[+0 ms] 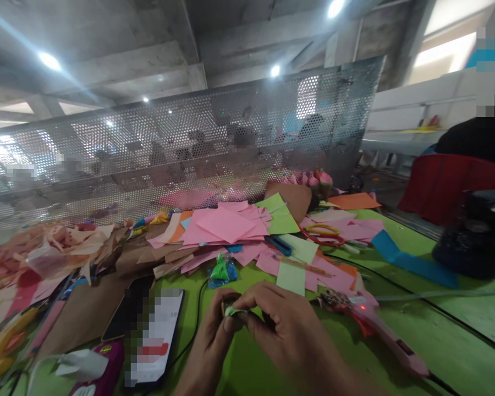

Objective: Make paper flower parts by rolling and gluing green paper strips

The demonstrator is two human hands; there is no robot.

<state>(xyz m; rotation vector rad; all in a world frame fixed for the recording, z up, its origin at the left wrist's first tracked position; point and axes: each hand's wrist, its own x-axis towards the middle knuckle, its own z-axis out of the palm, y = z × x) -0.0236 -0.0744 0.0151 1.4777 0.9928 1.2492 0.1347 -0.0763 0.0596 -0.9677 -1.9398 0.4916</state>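
My left hand (210, 335) and my right hand (282, 322) meet low in the middle of the view, above a green table (437, 341). Both pinch a small, light green folded piece of paper (234, 311) between fingertips and thumbs. The fingers of both hands are curled closed around it. Much of the paper is hidden by the fingers. A phone (154, 335) lies just left of my left hand. A pink glue gun (375, 324) lies just to the right of my right hand.
Pink and green paper sheets (226, 225) lie piled beyond my hands, with scissors (324, 234) and a small green-blue bag (223, 269). Brown paper scraps (66, 247) cover the left. A perforated metal screen (190, 148) stands behind. A person in dark clothes (474, 143) sits at right.
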